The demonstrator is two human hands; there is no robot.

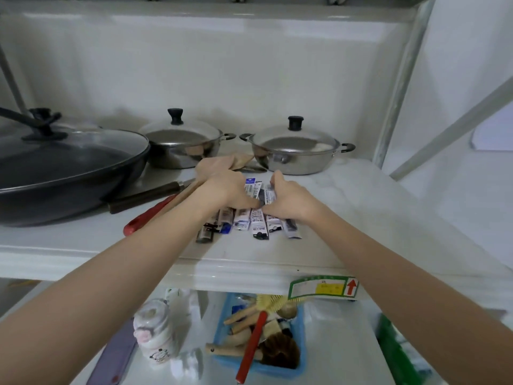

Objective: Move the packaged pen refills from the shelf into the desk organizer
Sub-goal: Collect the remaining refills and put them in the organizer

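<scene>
White metal shelf (319,245) carries cooking pots at the back and, near its front edge, a loose row of packaged pen refills (251,220). The packs lie flat, side by side like a fan, some overlapping. Both hands are on them. The left hand (224,190) has its fingers curled down over the left part of the row, and the right hand (288,198) curls over the right part, the thumbs nearly meeting in the middle; together they seem to gather the packs into one bundle.

I judge the packs to be very light, thin and a little flexible, with smooth plastic film that slides easily, one pack over the other. A bundle pressed only from the ends could buckle and spill. Better to hold it across the middle, thumb below and fingers above, with both hands closing the sides, and squeeze gently because the thin refills inside may bend.

A red-handled tool (147,218) lies just left of the packs. A desk organizer I cannot identify with certainty; a blue basket (301,365) stands on the lower level.
</scene>
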